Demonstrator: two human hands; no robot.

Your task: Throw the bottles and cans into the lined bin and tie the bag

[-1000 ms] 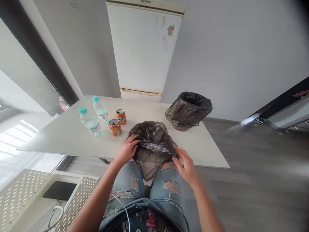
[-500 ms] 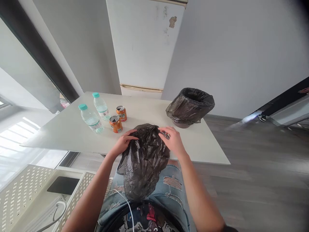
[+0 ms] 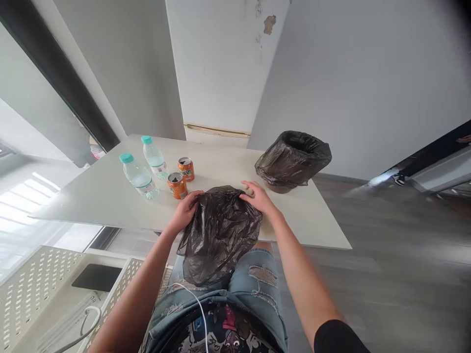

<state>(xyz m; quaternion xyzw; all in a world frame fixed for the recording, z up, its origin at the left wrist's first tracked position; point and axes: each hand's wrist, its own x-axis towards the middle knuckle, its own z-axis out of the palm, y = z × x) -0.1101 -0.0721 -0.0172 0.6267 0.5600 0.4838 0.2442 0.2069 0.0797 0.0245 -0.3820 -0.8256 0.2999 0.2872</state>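
Observation:
A black plastic garbage bag (image 3: 221, 235) hangs crumpled over the table's near edge and down towards my lap. My left hand (image 3: 186, 212) holds its upper left side, the fingers closed on the thin plastic. At the upper right of the bag, my right hand (image 3: 259, 200) has its thumb and index finger apart, with the thumb touching the plastic. Two orange drink cans, a nearer can (image 3: 177, 186) and a farther can (image 3: 186, 169), stand upright just beyond my left hand.
Left of the cans stand two clear bottles with teal caps, a nearer bottle (image 3: 138, 177) and a farther bottle (image 3: 155, 158). A bin lined with a black bag (image 3: 294, 159) stands on the white table's (image 3: 228, 164) right side. A white perforated rack (image 3: 29, 289) is at lower left.
The bag's upper edge has spread wider and its bottom has risen off my lap. My left hand has moved slightly left, and my right hand's fingers have opened.

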